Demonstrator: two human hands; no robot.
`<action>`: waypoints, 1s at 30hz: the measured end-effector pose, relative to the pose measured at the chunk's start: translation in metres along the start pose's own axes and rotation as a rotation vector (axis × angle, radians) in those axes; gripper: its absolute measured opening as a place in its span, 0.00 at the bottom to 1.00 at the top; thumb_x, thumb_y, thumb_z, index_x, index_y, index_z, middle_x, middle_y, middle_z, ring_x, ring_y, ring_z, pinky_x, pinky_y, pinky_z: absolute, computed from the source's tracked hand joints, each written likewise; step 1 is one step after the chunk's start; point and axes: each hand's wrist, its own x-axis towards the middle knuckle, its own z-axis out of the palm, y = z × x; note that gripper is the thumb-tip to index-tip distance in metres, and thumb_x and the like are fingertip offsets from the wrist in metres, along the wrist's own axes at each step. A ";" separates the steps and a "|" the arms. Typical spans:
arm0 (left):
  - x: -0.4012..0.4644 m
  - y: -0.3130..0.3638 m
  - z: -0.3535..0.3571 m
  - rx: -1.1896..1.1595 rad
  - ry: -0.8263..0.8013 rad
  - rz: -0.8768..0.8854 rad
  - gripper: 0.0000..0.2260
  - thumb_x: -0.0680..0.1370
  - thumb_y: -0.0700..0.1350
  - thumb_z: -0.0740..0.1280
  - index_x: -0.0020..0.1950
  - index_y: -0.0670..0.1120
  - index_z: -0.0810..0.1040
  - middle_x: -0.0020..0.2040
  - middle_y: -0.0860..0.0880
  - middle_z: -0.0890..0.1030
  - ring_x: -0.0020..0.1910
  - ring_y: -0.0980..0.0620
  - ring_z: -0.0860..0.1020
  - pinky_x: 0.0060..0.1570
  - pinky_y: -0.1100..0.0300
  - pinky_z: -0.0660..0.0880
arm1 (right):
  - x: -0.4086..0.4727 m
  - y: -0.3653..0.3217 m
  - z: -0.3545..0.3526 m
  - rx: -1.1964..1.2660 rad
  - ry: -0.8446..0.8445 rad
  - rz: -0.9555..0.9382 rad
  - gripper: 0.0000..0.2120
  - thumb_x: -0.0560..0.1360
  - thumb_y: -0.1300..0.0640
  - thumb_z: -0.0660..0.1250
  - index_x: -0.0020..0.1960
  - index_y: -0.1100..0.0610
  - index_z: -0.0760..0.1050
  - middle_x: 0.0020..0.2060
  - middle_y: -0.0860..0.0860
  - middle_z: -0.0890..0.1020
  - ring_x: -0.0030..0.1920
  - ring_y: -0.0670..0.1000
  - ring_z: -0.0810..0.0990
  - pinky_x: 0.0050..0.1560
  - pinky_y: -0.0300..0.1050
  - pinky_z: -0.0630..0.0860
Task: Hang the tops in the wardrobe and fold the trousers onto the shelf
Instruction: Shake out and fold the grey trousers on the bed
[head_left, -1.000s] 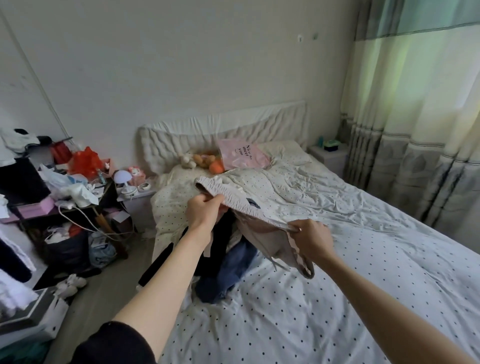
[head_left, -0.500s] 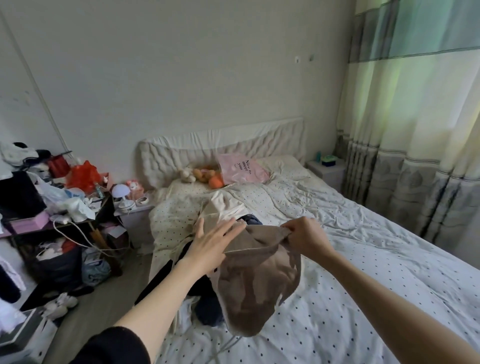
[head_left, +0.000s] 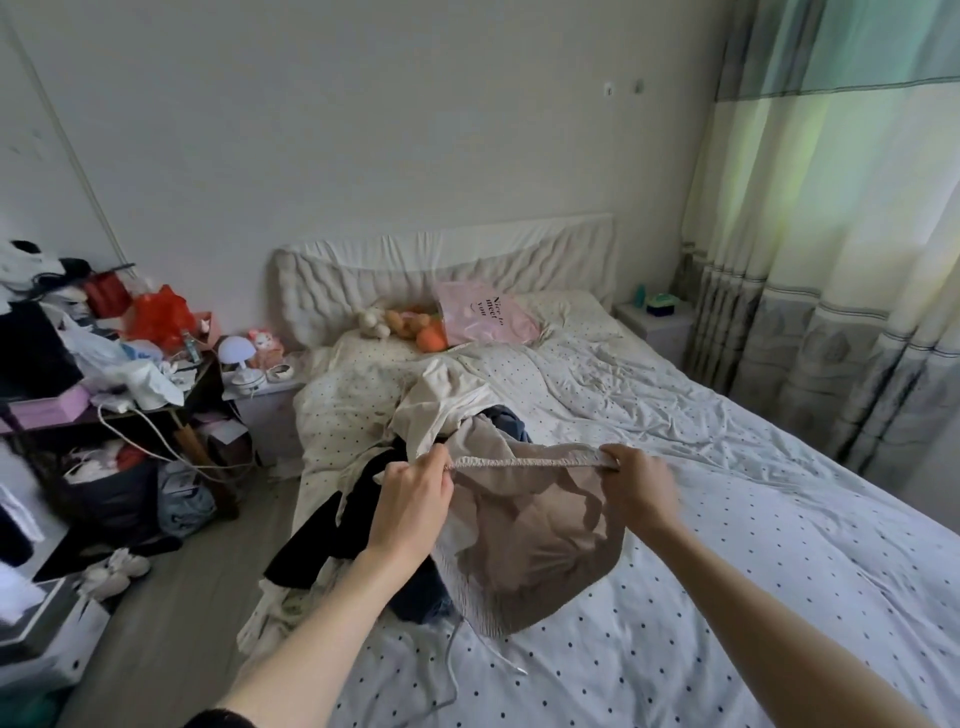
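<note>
Beige trousers (head_left: 540, 540) with an elastic waistband hang over the bed between my hands. My left hand (head_left: 410, 499) pinches the waistband's left end and my right hand (head_left: 636, 488) grips its right end, so the band is stretched level. The legs bunch down onto the bedsheet, and white drawstrings trail below. Behind and left of the trousers lies a pile of clothes (head_left: 363, 499): a black garment, a cream garment and something dark blue, partly hidden by my arm. No wardrobe or shelf is in view.
The dotted white bed (head_left: 727, 571) fills the right half. Soft toys and a pink pillow (head_left: 483, 319) lie by the headboard. A cluttered table (head_left: 104, 384) and bags stand at left, with bare floor (head_left: 182, 613) beside the bed. Curtains (head_left: 831, 260) hang at right.
My left hand went from open against the fabric to pinching the waistband. Both hands have pulled the waistband out straight, and the trousers now hang lower onto the bed.
</note>
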 end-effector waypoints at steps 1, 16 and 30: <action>-0.012 0.000 0.000 -0.007 -0.032 0.000 0.09 0.65 0.28 0.73 0.37 0.38 0.76 0.22 0.50 0.71 0.18 0.50 0.71 0.29 0.57 0.71 | -0.009 0.001 0.005 0.020 -0.027 0.003 0.13 0.70 0.67 0.62 0.49 0.57 0.81 0.38 0.56 0.84 0.38 0.56 0.79 0.34 0.43 0.72; -0.093 0.107 -0.028 -0.190 -0.068 -0.157 0.11 0.78 0.37 0.63 0.57 0.39 0.80 0.39 0.37 0.82 0.42 0.36 0.77 0.47 0.52 0.71 | -0.091 0.069 -0.056 0.062 0.053 -0.077 0.09 0.69 0.65 0.65 0.46 0.57 0.81 0.37 0.56 0.83 0.39 0.59 0.79 0.35 0.46 0.71; -0.068 0.313 -0.014 -0.141 -0.060 -0.111 0.10 0.77 0.35 0.63 0.56 0.39 0.79 0.42 0.41 0.83 0.40 0.40 0.80 0.42 0.58 0.66 | -0.089 0.195 -0.223 0.201 0.337 -0.293 0.18 0.67 0.64 0.60 0.52 0.55 0.82 0.43 0.57 0.84 0.43 0.62 0.80 0.39 0.47 0.70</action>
